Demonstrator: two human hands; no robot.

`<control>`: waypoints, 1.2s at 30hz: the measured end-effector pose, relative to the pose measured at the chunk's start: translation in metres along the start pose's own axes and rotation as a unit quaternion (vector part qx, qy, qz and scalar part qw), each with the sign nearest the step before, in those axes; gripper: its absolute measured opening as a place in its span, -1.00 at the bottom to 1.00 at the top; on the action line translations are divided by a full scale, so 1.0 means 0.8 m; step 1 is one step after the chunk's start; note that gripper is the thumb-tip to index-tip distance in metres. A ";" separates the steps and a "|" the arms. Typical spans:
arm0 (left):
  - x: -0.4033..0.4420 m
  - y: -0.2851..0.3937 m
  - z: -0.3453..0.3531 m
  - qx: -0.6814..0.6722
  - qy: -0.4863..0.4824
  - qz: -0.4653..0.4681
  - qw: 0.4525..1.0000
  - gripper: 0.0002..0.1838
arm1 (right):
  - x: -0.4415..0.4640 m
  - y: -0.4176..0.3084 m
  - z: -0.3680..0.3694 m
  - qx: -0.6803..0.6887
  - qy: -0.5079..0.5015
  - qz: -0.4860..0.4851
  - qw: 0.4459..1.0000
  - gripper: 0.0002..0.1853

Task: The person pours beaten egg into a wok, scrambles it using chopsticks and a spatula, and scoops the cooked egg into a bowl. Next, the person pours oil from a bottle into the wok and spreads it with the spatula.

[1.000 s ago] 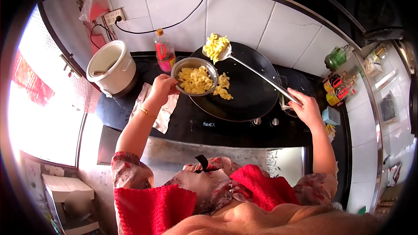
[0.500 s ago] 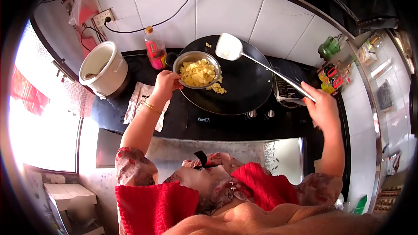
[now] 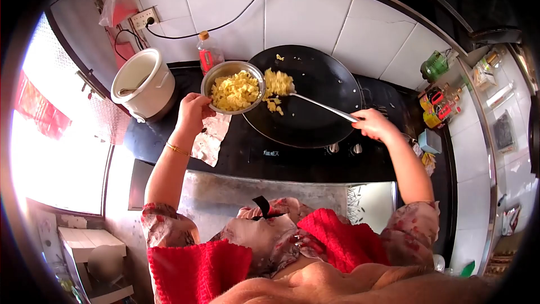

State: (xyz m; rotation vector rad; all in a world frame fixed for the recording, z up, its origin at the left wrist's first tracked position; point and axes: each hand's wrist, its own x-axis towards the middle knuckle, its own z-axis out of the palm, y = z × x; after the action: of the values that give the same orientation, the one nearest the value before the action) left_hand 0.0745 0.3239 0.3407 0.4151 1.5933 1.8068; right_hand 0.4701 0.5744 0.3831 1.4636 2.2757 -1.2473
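My left hand [image 3: 194, 111] grips the rim of a metal bowl [image 3: 208, 79], which is filled with yellow scrambled egg [image 3: 235, 90] and tilts slightly over the left side of a black wok [image 3: 326, 118]. The handle of a long metal spatula [image 3: 323, 106] is in my right hand [image 3: 373, 125]. The spatula's head is down in the wok, under a heap of egg [image 3: 278, 83] just right of the bowl. A few small egg bits lie near the wok's far edge.
A white pot [image 3: 160, 87] with a utensil inside stands left on the black counter. Behind the bowl is a red-labelled bottle [image 3: 209, 56]. A crumpled packet [image 3: 209, 139] lies near the front. More bottles [image 3: 439, 114] and a blue box [image 3: 430, 141] stand right. A cable crosses the tiled wall.
The spatula, loaded with egg, then raised and bare, is now low in the wok with egg on it. The bowl has moved left, and more egg has been gathered beside it.
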 end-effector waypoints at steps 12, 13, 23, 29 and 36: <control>0.003 -0.012 0.001 0.031 -0.006 -0.026 0.999 -0.89 | 0.003 0.043 0.025 0.072 0.131 -0.138 0.979 -0.58; 0.003 -0.013 0.006 0.031 -0.010 -0.026 0.999 -0.88 | -0.008 0.040 0.020 0.071 0.134 -0.137 0.979 -0.57; 0.032 -0.037 0.087 -0.009 -0.046 -0.062 0.997 -0.90 | -0.134 -0.004 -0.006 -0.188 0.339 -0.267 0.882 -0.57; 0.051 -0.062 0.120 -0.006 -0.065 -0.074 0.995 -0.91 | -0.161 -0.004 0.011 -0.446 0.425 -0.298 0.729 -0.48; 0.048 -0.071 0.125 -0.016 -0.042 -0.073 0.996 -0.90 | -0.168 -0.004 -0.009 -0.444 0.454 -0.294 0.715 -0.50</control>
State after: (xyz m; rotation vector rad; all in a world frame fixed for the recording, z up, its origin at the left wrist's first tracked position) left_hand 0.1266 0.4250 0.2987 0.3463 1.4970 1.6810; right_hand 0.5379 0.4878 0.4612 1.0058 3.2729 0.8558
